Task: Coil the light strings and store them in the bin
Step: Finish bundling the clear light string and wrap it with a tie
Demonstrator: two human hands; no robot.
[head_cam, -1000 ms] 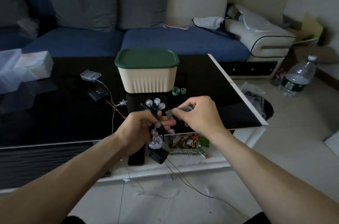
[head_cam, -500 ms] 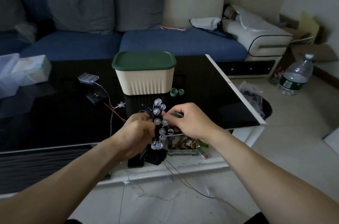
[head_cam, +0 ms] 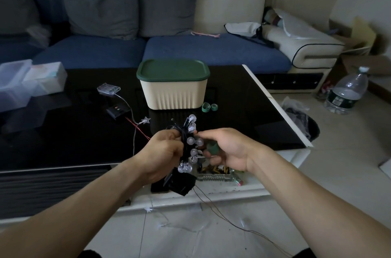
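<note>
Dim room, details murky. Left hand [head_cam: 163, 152] grips a bundled light string [head_cam: 190, 145] with round clear bulbs, held upright in front of the counter [head_cam: 63, 131] edge; its fingers are curled round the black wire, fingertips hidden behind the bundle. Black battery box [head_cam: 182, 182] hangs just below that hand, a thin wire trailing from it to the floor and off the bottom edge. Right hand [head_cam: 224, 150] touches the bundle from the right, fingertips pinching at the bulbs near the top; a green band [head_cam: 212, 148] sits round one of its fingers, hard to tell which. Cream bin [head_cam: 173, 92] with its green lid on stands on the counter beyond the hands, apart from them. Two green rings [head_cam: 209, 107] lie just right of the bin. A second string with a star [head_cam: 146, 120] and clear battery case [head_cam: 108, 89] lies left of it.
</note>
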